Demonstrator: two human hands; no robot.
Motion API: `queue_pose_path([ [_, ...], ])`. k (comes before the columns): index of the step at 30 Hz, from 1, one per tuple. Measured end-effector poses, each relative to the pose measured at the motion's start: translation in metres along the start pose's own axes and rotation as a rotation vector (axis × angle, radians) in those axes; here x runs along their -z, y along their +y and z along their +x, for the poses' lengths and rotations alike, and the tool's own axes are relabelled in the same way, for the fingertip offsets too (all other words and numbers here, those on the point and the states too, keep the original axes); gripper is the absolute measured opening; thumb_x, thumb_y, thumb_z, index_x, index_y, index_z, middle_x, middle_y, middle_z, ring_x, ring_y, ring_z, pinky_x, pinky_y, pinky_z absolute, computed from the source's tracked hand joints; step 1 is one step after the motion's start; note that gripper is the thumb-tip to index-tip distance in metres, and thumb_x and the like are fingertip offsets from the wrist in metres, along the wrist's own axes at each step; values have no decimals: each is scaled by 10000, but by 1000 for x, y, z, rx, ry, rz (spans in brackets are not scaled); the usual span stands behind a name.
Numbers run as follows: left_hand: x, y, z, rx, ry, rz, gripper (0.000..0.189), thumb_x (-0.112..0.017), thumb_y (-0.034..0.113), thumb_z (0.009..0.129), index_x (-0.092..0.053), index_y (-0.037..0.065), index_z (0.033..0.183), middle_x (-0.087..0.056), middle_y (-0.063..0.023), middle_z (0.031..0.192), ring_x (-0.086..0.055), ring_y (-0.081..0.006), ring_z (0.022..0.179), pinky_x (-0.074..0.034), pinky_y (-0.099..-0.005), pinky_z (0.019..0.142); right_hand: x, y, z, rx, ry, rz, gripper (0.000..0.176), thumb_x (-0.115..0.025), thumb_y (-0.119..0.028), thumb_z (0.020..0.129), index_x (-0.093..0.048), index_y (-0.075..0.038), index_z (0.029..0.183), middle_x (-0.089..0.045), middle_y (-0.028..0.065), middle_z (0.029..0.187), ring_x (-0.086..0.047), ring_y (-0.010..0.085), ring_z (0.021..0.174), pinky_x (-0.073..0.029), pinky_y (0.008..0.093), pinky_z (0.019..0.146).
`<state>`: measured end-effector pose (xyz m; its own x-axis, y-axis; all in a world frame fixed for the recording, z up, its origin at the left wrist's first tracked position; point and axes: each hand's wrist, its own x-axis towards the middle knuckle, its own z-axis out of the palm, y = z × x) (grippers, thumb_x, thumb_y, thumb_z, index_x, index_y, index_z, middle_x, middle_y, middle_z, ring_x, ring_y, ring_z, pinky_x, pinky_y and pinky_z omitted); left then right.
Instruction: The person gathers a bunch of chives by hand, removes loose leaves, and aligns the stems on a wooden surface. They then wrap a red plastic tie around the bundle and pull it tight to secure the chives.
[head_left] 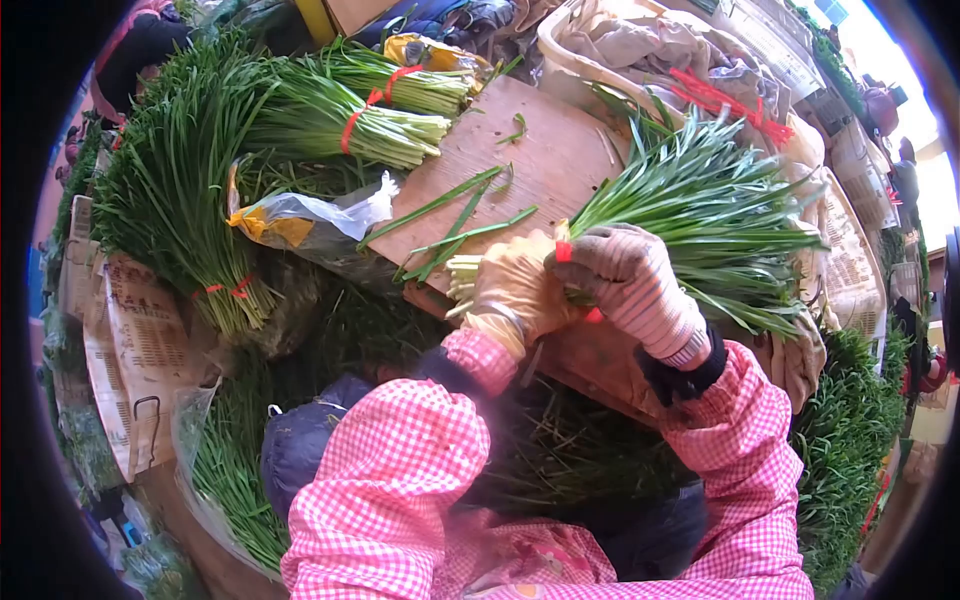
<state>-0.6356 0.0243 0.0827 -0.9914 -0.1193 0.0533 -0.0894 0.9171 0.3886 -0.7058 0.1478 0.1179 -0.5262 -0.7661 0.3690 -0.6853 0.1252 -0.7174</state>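
Observation:
A bundle of long green leafy stalks [700,205] lies on the right part of a wooden board [530,130], its pale cut ends pointing left. My left hand [520,285], in a yellowish glove, is wrapped round the bundle near those ends. Beside it, my right hand [635,285], in a striped knit glove with a dirty palm, has its fingers closed on a red tie [563,251] at the bundle. Part of the tie is hidden under the fingers. Loose green leaves [460,235] lie on the board left of my hands.
Red-tied bundles [380,125] lie at the upper left, and a larger tied one [190,200] farther left. A white basket [560,60] holding cloth stands behind the board, with red ties [735,110] at its edge. More greens [850,430] are at the right. People are partly visible at both edges.

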Motion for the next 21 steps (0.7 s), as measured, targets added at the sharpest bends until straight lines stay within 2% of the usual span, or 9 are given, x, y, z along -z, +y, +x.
queue_pose_path([
  [1,7,1,0,8,-37,-34,693,-721,570,574,-570,88,1049,-603,-98,882,-613,-251,850,-478,-357,732,0,-2,-1,53,4,-36,153,-697,-64,741,-676,-50,891,-618,116,681,-603,247,609,-482,304,591],
  [2,1,0,2,13,-7,34,678,-711,580,581,-579,88,1030,-604,-99,868,-616,-251,835,-482,-356,717,-2,-1,1,-80,12,158,157,-689,-67,753,-676,-45,908,-625,118,695,-603,223,620,-486,302,627],
  [5,-3,-2,8,32,-25,118,650,-669,624,600,-586,89,960,-607,-95,854,-622,-255,798,-492,-359,686,14,-11,12,-260,-70,150,197,-676,-67,766,-664,-38,961,-644,133,774,-620,201,695,-485,294,668],
  [9,0,-1,7,20,0,69,615,-665,613,615,-569,85,915,-605,-98,847,-624,-251,787,-496,-365,684,43,-40,-5,-71,186,-101,233,-618,-30,794,-618,-23,1027,-635,135,860,-615,223,792,-481,317,731],
  [10,-5,-4,7,9,20,75,616,-668,610,613,-567,84,918,-605,-97,845,-623,-249,786,-496,-366,682,38,-37,-24,-264,159,41,210,-618,-43,790,-617,-26,999,-626,132,857,-613,232,800,-483,331,739],
  [11,-7,-5,8,4,32,78,615,-674,602,609,-566,84,921,-604,-97,843,-623,-247,786,-496,-365,682,35,-44,-37,-306,16,-67,227,-636,-74,779,-614,-32,1001,-620,130,885,-609,236,805,-482,329,733],
  [14,-12,-5,9,7,43,88,610,-698,570,592,-563,81,929,-602,-94,837,-621,-241,790,-493,-361,686,4,-40,-60,-292,39,-73,242,-646,-87,767,-606,-45,1002,-609,127,896,-600,284,791,-479,342,707],
  [19,-8,-5,10,-1,-28,146,369,-643,358,716,-567,86,954,-604,-89,858,-617,-235,830,-490,-349,710,-12,-38,-51,-290,-79,-391,151,-628,-145,765,-604,-93,904,-579,86,824,-590,306,759,-484,363,658],
  [21,0,-3,11,18,-93,120,278,-615,254,745,-568,89,964,-607,-87,877,-617,-239,851,-494,-347,715,-11,-30,-48,-63,-132,-677,124,-612,-170,738,-603,-146,858,-564,42,796,-583,264,682,-478,374,591],
])
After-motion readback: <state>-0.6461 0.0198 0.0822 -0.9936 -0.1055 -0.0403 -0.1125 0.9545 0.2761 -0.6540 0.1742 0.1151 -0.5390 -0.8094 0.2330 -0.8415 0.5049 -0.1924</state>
